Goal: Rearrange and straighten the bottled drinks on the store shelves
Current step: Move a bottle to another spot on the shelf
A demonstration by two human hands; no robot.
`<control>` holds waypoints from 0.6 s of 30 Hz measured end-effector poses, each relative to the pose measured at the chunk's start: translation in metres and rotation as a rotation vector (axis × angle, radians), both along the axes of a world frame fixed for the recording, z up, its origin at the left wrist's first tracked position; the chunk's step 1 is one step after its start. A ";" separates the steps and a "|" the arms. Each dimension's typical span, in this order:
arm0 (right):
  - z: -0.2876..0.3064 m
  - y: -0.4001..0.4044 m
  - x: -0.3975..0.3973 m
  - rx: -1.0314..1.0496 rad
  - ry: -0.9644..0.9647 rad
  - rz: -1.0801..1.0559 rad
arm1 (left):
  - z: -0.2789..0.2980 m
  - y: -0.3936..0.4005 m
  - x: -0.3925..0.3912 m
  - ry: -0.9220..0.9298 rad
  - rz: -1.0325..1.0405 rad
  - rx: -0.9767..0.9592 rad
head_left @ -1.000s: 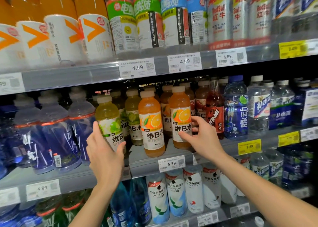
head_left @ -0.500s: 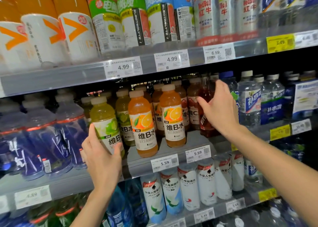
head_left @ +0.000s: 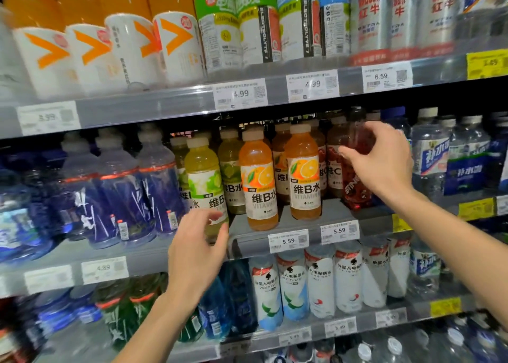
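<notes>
Middle shelf (head_left: pixel 302 219): yellow-green lime bottle (head_left: pixel 204 186) upright at front edge, cream cap, label forward; left hand (head_left: pixel 196 248) covers its base, grip unclear. Two orange bottles (head_left: pixel 259 186) (head_left: pixel 303 175) upright to its right, orange-slice labels facing out, the left one nearer the edge. Red bottle (head_left: pixel 357 175) just right of them, dark cap, right hand (head_left: pixel 382 160) curled around its upper body. More bottles queued behind, blurred.

Bright, even store light falls from above me; the recess behind the middle-shelf bottles stays dark. Motion blur smears the silver-red cans (head_left: pixel 373 19) and my right hand (head_left: pixel 382 162). Shelf edges bow at the frame's borders.
</notes>
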State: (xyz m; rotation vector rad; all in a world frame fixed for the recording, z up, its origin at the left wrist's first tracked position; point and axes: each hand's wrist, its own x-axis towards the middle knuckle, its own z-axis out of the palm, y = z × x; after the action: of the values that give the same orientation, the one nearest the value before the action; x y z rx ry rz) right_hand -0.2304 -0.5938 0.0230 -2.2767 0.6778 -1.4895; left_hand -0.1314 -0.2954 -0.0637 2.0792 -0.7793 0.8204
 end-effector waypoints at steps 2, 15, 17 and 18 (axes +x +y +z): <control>-0.007 0.010 -0.014 -0.010 -0.094 0.110 | 0.001 0.006 -0.004 -0.027 -0.013 0.137; -0.014 0.135 -0.062 0.026 -0.015 0.488 | -0.017 0.091 -0.030 -0.063 0.078 0.353; -0.032 0.161 -0.054 0.044 0.032 0.554 | -0.025 0.114 -0.031 -0.039 0.104 0.374; -0.042 0.174 -0.049 0.052 0.053 0.583 | -0.030 0.126 -0.032 -0.030 0.116 0.387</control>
State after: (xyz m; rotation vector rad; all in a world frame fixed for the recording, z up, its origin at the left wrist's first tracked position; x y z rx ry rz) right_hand -0.2795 -0.4196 -0.0194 -2.2124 0.0413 -1.1166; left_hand -0.1631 -0.1692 -0.0938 2.4781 -0.8960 0.8137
